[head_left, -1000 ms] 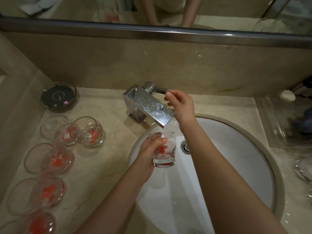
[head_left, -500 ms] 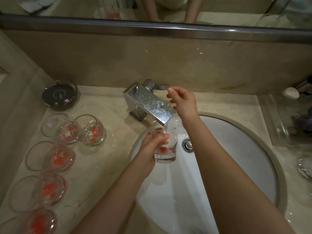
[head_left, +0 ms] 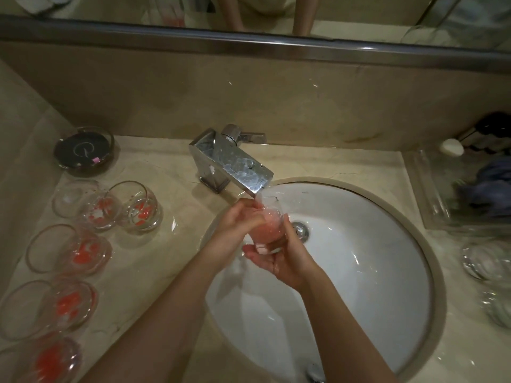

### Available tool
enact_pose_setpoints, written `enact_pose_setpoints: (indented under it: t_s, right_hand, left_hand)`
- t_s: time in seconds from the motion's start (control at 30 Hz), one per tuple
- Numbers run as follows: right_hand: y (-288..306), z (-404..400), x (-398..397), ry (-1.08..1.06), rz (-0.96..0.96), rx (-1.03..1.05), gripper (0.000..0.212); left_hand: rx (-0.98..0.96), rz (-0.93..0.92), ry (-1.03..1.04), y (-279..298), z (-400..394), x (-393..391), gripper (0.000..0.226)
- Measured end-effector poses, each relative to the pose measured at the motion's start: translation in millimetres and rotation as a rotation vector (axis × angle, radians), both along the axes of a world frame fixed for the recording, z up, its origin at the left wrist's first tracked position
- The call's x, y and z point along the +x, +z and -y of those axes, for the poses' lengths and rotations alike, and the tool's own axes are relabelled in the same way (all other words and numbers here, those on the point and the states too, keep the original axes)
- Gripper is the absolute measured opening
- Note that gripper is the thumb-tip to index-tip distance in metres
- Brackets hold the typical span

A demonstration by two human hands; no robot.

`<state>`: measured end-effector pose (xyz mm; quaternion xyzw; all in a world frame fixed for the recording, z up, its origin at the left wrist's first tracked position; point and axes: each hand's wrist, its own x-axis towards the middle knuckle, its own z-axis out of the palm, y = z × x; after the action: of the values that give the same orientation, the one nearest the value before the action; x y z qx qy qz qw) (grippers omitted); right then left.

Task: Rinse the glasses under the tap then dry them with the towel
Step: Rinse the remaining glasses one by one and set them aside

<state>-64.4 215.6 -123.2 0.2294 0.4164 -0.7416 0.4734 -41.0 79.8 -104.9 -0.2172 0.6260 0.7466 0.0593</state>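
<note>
Both hands are on one glass (head_left: pixel 272 228) right under the spout of the chrome tap (head_left: pixel 232 167), over the white sink (head_left: pixel 373 272). The left hand (head_left: pixel 237 225) comes at it from the left side with fingers curled around the upper part near the rim, and it looks like some fingers might be going inside, but it's blurry so I can't say for sure. The right hand (head_left: pixel 279 261) cups it from below, palm up, fingers wrapped under the base, so it's gripping the bottom. Water is pouring from the spout straight into the glass, which is tilted a bit and looks pinkish through the water and blur. On the counter (head_left: pixel 171 244) to the left there's a bunch of other glasses lying on their sides, all with orange-red printed patterns: two near the tap (head_left: pixel 141 208) (head_left: pixel 91 205) and three more running down toward the lower left (head_left: pixel 72 248) (head_left: pixel 52 305) (head_left: pixel 47 357). Behind them sits a round glass dish (head_left: pixel 84 150) with a dark insert carrying a thin white logo, maybe a curly letter, not readable, plus a tiny pink bit on it. On the right there's a clear tray (head_left: pixel 431 200) with something blue-grey in it and a small white bar of soap (head_left: pixel 452 147) behind it. No brand or readable text on the tap or glasses.
</note>
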Motion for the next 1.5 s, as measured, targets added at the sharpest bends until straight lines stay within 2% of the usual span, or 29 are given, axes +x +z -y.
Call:
enact_pose_setpoints:
  t_s: [0.1, 0.17, 0.27, 0.37, 0.43, 0.53, 0.63, 0.7, 0.77, 0.8, 0.9, 0.97, 1.03, 1.1, 1.17, 1.27, 1.3, 1.37, 1.4, 1.47, 1.5]
  right_hand:
    - [-2.0, -3.4, -4.5, -0.130, -0.077, 0.046, 0.056]
    - [-0.1, -5.4, -9.7, -0.117, -0.207, 0.092, 0.053]
    - [8.9, -9.3, -18.4, -0.070, -0.400, 0.181, 0.037]
    - [13.5, -16.2, -25.9, 0.001, -0.567, 0.189, 0.036]
    - [13.2, -20.3, -28.6, 0.060, -0.642, 0.197, 0.042]
    - [22.3, -23.7, -33.2, 0.118, -0.541, 0.207, 0.037]
    - [33.6, -23.7, -41.7, 0.261, -0.390, 0.241, 0.048]
    - [34.6, -23.9, -46.9, 0.295, -0.408, 0.260, 0.041]
    - [30.6, -26.3, -50.2, 0.320, -0.503, 0.253, 0.023]
    - [28.5, -28.2, -51.0, 0.326, -0.562, 0.247, 0.022]
    - [25.4, -32.1, -52.6, 0.306, -0.612, 0.192, 0.029]
    - [29.8, -29.6, -53.0, 0.314, -0.520, 0.210, 0.031]
    - [34.9, -27.7, -55.1, 0.361, -0.436, 0.267, 0.049]
    - [36.7, -27.8, -56.4, 0.361, -0.430, 0.229, 0.041]
    - [35.0, -31.1, -57.0, 0.357, -0.508, 0.193, 0.023]
    - [29.8, -33.5, -57.5, 0.358, -0.707, 0.272, 0.047]
    - [29.4, -33.1, -57.5, 0.323, -0.697, 0.244, 0.048]
    - [32.0, -30.1, -56.2, 0.286, -0.574, 0.190, 0.030]
    - [35.5, -28.5, -55.7, 0.311, -0.511, 0.197, 0.028]
    - [37.5, -28.4, -57.0, 0.362, -0.448, 0.268, 0.046]
    - [36.7, -28.6, -58.1, 0.367, -0.452, 0.279, 0.044]
  left_hand:
    - [-0.311, -0.087, -0.116, 0.7, 12.2, -6.3, 0.015]
    - [-0.381, -0.118, -0.242, 4.9, 14.6, -9.5, 0.008]
    - [-0.189, -0.035, -0.335, 7.2, 8.6, -11.4, 0.021]
    - [0.085, 0.042, -0.207, 9.5, 3.0, -15.2, 0.030]
    - [0.201, 0.055, -0.135, 11.2, 1.7, -15.7, 0.026]
    - [0.198, 0.037, -0.161, 9.2, 2.0, -12.7, 0.030]
    - [0.223, 0.036, -0.204, 8.0, -0.9, -8.7, 0.038]
    - [0.254, 0.035, -0.158, 7.8, -1.7, -8.9, 0.037]
    - [0.282, 0.038, -0.111, 7.1, -0.4, -9.8, 0.035]
    - [0.301, 0.046, -0.091, 6.1, 1.2, -10.0, 0.032]
    - [0.309, 0.071, -0.078, 7.4, 1.9, -8.1, 0.020]
    - [0.313, 0.067, -0.076, 8.2, 1.9, -7.8, 0.021]
    - [0.295, 0.066, -0.085, 10.2, 1.8, -8.5, 0.029]
    - [0.290, 0.073, -0.083, 11.3, 3.1, -10.2, 0.031]
    - [0.306, 0.078, -0.062, 11.7, 4.5, -11.4, 0.021]
    - [0.312, 0.087, -0.040, 10.9, 2.7, -9.9, 0.021]
    - [0.311, 0.083, -0.035, 9.9, 1.7, -9.3, 0.025]
    - [0.335, 0.071, -0.020, 10.1, -0.8, -9.1, 0.026]
    - [0.338, 0.068, -0.024, 10.7, -2.2, -9.1, 0.024]
    - [0.321, 0.065, -0.047, 11.1, -3.2, -9.4, 0.021]
    - [0.317, 0.064, -0.052, 11.6, -3.3, -9.5, 0.020]
